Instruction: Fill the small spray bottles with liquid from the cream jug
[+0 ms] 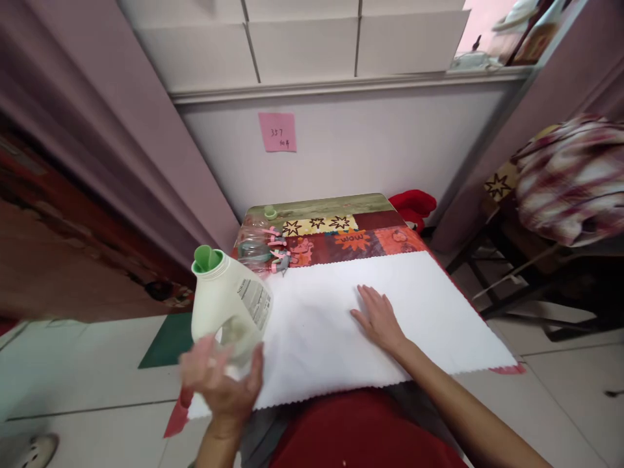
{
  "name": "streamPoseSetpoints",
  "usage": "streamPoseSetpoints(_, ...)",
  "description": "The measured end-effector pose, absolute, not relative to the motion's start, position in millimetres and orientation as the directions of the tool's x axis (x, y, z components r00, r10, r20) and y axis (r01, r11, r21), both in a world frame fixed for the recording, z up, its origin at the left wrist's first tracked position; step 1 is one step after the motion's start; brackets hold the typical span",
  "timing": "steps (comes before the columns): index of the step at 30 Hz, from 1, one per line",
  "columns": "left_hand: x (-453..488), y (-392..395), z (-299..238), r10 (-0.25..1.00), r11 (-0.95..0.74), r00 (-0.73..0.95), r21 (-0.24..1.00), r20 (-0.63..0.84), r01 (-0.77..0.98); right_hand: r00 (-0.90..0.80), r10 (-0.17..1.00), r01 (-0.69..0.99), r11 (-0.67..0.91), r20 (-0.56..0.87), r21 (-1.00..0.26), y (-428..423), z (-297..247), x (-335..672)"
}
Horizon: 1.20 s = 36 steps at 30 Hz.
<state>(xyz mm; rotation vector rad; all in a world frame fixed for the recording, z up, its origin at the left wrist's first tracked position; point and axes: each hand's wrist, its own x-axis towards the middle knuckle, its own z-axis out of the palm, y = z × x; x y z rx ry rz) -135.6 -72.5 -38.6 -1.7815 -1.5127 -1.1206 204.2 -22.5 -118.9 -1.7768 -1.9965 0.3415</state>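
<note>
A pale detergent jug with a green pour spout stands at the left side of the table, its mouth uncapped. In front of its handle is my left hand, blurred, thumb and fingers apart; I cannot tell whether it touches the jug. My right hand lies flat, fingers spread, on a white cloth with a zigzag edge. That cloth covers the near part of the table. Behind the jug, clear spray bottles with pink and grey trigger heads lie on their sides.
A patterned tablecloth shows beyond the white cloth, with a small green cap at the far left. A pink note sticks to the wall. To the right, checked fabric rests on a dark stool. Curtains hang at both sides.
</note>
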Motion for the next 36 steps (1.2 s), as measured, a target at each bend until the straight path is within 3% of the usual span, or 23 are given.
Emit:
streamPoseSetpoints(1,-123.3,-75.4,-45.2,0.587,-0.352,0.16,0.072,0.793,0.933,-0.093,0.987,0.884,0.141,0.129,-0.445,-14.3,-119.6,199.9)
streamPoseSetpoints(3,-102.0,-74.7,-62.4,0.731,-0.494,0.325,0.138,0.601,0.858,-0.103,0.992,0.904,0.125,0.075,-0.409,3.2,-118.9,199.4)
streamPoseSetpoints(7,-88.8,-59.2,-106.2,0.883,-0.372,0.254,0.258,0.395,0.892,0.014,1.0,0.954,-0.012,0.005,-0.298,33.9,-119.4,243.2)
streamPoseSetpoints(12,-103.0,-52.3,-146.8,0.915,-0.305,0.257,0.116,0.313,0.945,0.267,0.963,0.95,-0.268,-0.031,-0.162,42.0,-138.5,345.1)
streamPoseSetpoints(15,-105.4,-53.9,-152.7,0.914,-0.297,0.27,0.046,0.304,0.954,0.277,0.96,0.949,-0.279,-0.035,-0.146,38.6,-152.3,377.9)
streamPoseSetpoints(19,-106.5,-54.2,-154.2,0.917,-0.294,0.272,0.035,0.292,0.955,0.26,0.965,0.953,-0.253,0.022,-0.166,36.4,-163.8,380.5)
streamPoseSetpoints(27,-88.1,-40.2,-135.6,0.922,-0.294,0.251,0.112,0.294,0.949,0.277,0.907,0.935,-0.178,0.318,-0.307,32.1,-148.0,367.4)
streamPoseSetpoints(31,-47.8,-13.0,-111.5,0.901,-0.361,0.299,0.16,0.315,0.919,0.111,0.92,0.945,0.019,0.376,-0.326,27.6,-122.2,314.2)
streamPoseSetpoints(36,-13.0,13.0,-120.6,0.929,-0.323,0.287,0.139,0.232,0.936,-0.189,0.953,0.924,0.255,0.238,-0.285,13.6,-123.8,235.9)
